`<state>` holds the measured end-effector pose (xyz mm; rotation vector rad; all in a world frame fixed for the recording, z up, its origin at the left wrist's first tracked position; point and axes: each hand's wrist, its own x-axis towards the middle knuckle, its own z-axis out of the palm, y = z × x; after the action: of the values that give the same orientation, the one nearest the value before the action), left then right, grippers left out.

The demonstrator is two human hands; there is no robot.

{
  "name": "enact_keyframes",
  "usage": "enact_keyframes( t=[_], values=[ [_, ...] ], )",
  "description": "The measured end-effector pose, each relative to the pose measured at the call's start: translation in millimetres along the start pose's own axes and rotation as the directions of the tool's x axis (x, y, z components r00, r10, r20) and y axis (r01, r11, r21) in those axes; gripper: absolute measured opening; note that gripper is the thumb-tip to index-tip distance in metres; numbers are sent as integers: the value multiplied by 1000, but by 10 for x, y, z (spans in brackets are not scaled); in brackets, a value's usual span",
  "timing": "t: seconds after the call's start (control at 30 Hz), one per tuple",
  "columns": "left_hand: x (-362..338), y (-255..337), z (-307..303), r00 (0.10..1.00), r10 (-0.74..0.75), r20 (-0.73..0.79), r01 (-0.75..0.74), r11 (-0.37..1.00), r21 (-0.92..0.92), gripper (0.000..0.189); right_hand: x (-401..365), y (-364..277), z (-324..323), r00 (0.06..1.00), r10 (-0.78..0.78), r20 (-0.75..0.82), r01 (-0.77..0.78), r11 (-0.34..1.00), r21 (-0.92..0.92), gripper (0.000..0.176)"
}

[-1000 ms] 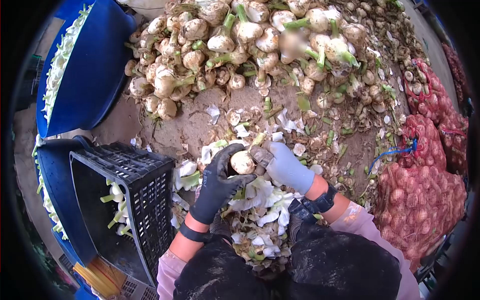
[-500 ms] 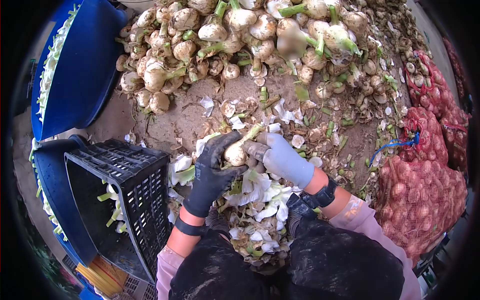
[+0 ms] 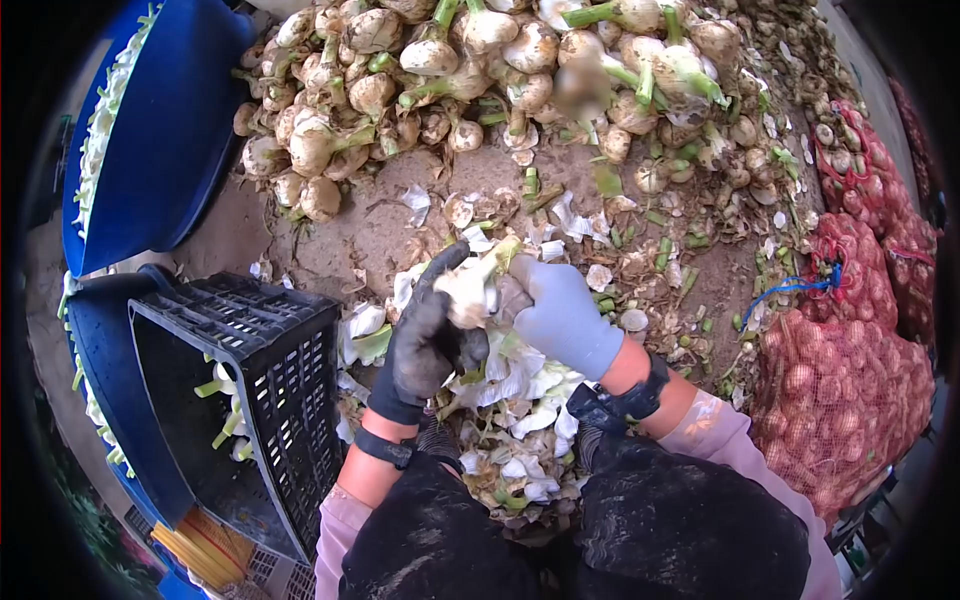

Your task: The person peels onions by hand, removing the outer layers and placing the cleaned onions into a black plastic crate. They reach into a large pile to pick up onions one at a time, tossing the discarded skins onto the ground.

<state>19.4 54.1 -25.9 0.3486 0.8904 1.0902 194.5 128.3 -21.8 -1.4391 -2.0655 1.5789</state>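
Note:
A garlic bulb (image 3: pixel 465 292) with a short green stem is held between my two hands, its pale surface partly covered by fingers. My left hand (image 3: pixel 425 345), in a black glove, cradles it from the left, thumb and fingers curled around it. In a light blue-grey glove with dirty fingertips, my right hand (image 3: pixel 565 312) grips the bulb's right side near the stem. Below the hands, white and brown garlic skins (image 3: pixel 520 420) lie in a heap between my legs.
A big pile of unpeeled garlic (image 3: pixel 400 90) lies ahead. On the left, a black crate (image 3: pixel 290 400) lies on its side with a few peeled bulbs inside, beside blue tubs (image 3: pixel 160 140). Red mesh sacks (image 3: pixel 840 400) of bulbs stand at the right.
My left hand has loosened and shifted its fingers around the bulb, which now shows more white surface. My right hand has moved slightly and turned near the stem.

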Motion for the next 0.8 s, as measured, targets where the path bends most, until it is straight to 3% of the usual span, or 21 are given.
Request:
enact_keyframes(
  t=[0.03, 0.07, 0.1, 0.13, 0.17, 0.2, 0.23, 0.27, 0.33, 0.4, 0.47, 0.5, 0.53, 0.6, 0.67, 0.7, 0.73, 0.77, 0.8],
  values=[
    [48, -51, -71, 994, -84, 71, 101, 957, -273, 69, -4, 38, 42, 978, -191, -82, 143, 906, -399, 19],
    [82, -43, -72, 976, -143, 162, 208, 830, -517, 68, -16, 73, 61, 978, -191, -82, 144, 906, -398, 19],
    [81, -45, -17, 982, -186, 37, 178, 842, -509, 65, -28, 108, 63, 966, -239, -100, 187, 910, -369, 20],
    [70, -25, 3, 982, -185, 36, 177, 842, -509, 65, -36, 130, 63, 952, -283, -118, 229, 912, -340, 21],
    [49, -23, 19, 995, -97, 16, 96, 918, -386, 61, -19, 117, 88, 953, -281, -117, 227, 913, -340, 21],
    [30, -36, 30, 1000, -10, 10, 12, 967, -254, 57, 7, 91, 130, 977, -183, -110, 199, 967, 159, 22],
    [89, -36, -54, 969, -190, -159, 177, 980, -92, 53, 37, 80, 143, 993, -104, -59, 118, 779, 616, 23],
    [59, 7, -13, 969, -191, -158, 178, 980, -91, 53, 61, 90, 118, 993, -104, -61, 119, 779, 616, 23],
    [-69, 125, 104, 999, -37, -39, 50, 898, 437, 49, 91, 114, 69, 979, 57, 197, -167, 778, 606, 25],
    [-44, 22, -96, 998, 25, -49, 0, 890, 455, 47, 98, 120, 76, 974, 98, 206, -198, 811, 551, 24],
    [39, 121, -119, 949, -73, -307, 78, 997, 4, 41, -16, -79, 10, 924, 122, 363, -286, 851, 441, 24],
    [129, 124, -201, 957, 72, -280, -9, 976, 219, 37, -78, -149, -4, 861, 155, 485, -395, 804, 445, 22],
    [94, 132, -191, 926, 241, -290, -20, 799, 601, 32, -137, -59, 89, 956, -98, 275, -40, 889, 455, 22],
    [216, 85, -157, 892, 361, -271, -206, 860, 467, 28, -131, -39, 141, 931, 92, 352, -300, 744, 598, 22],
    [151, 171, -24, 915, 393, 95, -307, 522, 796, 33, -51, 6, 93, 986, -52, 159, -2, 946, 324, 28],
    [121, 181, -6, 883, 423, 204, -341, 277, 899, 40, -33, 29, 98, 973, -187, 138, 131, 931, 339, 33],
    [94, 180, -11, 884, 419, 206, -340, 275, 900, 40, -37, 28, 74, 973, -186, 135, 130, 930, 343, 33],
    [62, 184, -22, 964, 265, 1, -172, 624, 762, 41, -39, -65, 9, 963, -115, 243, 68, 978, 195, 34],
    [29, 180, -30, 989, 40, -142, 37, 865, 501, 42, -34, -113, -34, 941, -29, 337, 19, 999, 33, 34]
  ],
)
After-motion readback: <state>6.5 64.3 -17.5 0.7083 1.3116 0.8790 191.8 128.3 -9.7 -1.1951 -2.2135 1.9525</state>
